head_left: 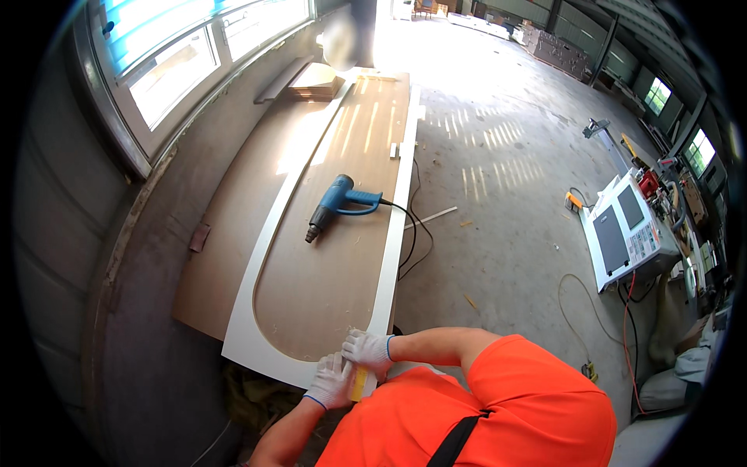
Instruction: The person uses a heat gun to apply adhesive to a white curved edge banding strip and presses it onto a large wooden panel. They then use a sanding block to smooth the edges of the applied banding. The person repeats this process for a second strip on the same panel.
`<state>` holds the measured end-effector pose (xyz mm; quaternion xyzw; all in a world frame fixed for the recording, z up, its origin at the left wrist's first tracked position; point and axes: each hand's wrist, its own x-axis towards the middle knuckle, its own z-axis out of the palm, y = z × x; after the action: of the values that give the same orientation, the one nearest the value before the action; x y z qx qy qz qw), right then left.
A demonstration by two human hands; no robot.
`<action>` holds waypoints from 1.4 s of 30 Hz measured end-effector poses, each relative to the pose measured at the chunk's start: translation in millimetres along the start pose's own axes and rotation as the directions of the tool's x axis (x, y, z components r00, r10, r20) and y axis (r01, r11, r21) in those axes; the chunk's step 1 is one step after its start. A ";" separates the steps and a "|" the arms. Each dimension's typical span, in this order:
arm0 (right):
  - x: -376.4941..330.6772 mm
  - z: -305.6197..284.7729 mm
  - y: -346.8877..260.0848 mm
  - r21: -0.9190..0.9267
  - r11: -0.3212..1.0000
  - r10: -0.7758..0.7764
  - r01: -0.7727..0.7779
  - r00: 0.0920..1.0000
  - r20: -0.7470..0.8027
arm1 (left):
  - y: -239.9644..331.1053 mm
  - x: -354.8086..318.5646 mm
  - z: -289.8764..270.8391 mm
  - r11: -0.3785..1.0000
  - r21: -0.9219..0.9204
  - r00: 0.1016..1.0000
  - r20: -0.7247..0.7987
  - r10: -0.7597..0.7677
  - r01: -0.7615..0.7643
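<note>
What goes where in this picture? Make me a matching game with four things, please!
Things
1. blue pistol-shaped heat gun
2. left hand and right hand in white gloves
3. white boxy machine with dark panels
4. stack of brown rectangular panels

Places
A. at the picture's right side
B. beyond the heat gun, toward the far end
C. at the near end of the flat white frame with a rounded inner edge
D. lying on the flat brown board

Pairs: 1-D, 2-C, 3-A, 4-B

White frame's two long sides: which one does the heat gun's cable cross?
The right long side: the black cable runs over it from the heat gun. The left long side has no cable across it.
</note>
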<state>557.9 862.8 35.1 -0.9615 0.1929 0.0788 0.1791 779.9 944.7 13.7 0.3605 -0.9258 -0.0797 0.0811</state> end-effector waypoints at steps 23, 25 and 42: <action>-0.7 1.0 0.2 -0.006 1.000 0.003 -0.003 1.000 -0.007 | 1.1 -3.1 -0.3 0.999 -0.030 0.999 0.047 -0.015 0.017; 0.2 0.3 0.6 -0.002 1.000 0.002 -0.002 1.000 -0.007 | 1.6 -2.5 -3.7 0.999 -0.047 0.998 0.063 -0.022 0.025; -0.3 -5.3 -1.5 -0.019 1.000 0.001 0.000 1.000 0.024 | -4.5 -6.8 13.3 1.000 0.020 0.999 0.041 -0.005 0.005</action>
<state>558.6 862.2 40.5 -0.9621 0.1903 0.0922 0.1723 785.0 947.3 -0.8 0.3618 -0.9271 -0.0783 0.0582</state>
